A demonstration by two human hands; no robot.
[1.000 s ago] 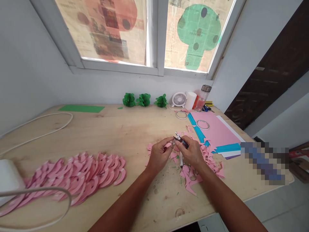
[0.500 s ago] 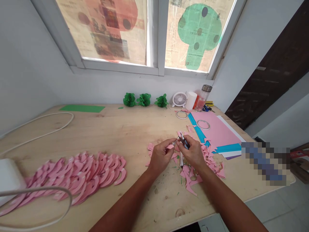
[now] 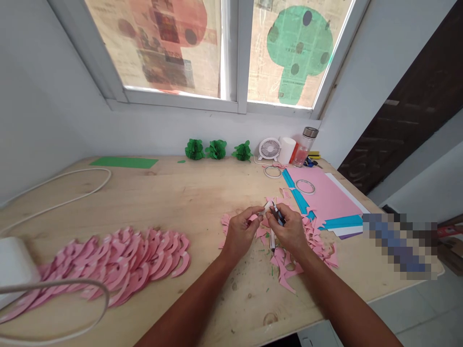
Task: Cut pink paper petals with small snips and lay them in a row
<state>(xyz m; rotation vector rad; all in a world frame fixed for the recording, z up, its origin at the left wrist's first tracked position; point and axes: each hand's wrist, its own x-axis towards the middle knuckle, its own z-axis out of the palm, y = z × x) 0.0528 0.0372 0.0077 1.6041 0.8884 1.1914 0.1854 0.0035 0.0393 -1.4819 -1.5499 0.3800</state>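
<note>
Near the front right of the table my two hands meet above pink paper scraps. My left hand (image 3: 241,232) is closed, its thumb and forefinger pinching a small white strip (image 3: 267,206). My right hand (image 3: 288,229) is closed round a small dark scissors-like tool (image 3: 278,215), with its thumb beside the strip. Fingers hide most of the tool, so its exact kind is unclear. Beneath my right hand lies a slim white pen-like stick (image 3: 272,242) with a dark tip. Pink scraps (image 3: 289,280) lie around and below both hands.
A heap of curved pink paper pieces (image 3: 119,267) covers the left front, beside a white cable (image 3: 106,299). Coloured sheets (image 3: 331,200) and a tape roll (image 3: 305,187) lie right. Green paper balls (image 3: 217,150), a small fan (image 3: 269,149) and a bottle (image 3: 304,147) stand behind.
The white strip between my hands shows more plainly now, and the tool's tip has shifted slightly right of it. Both hands have stayed in nearly the same place.
</note>
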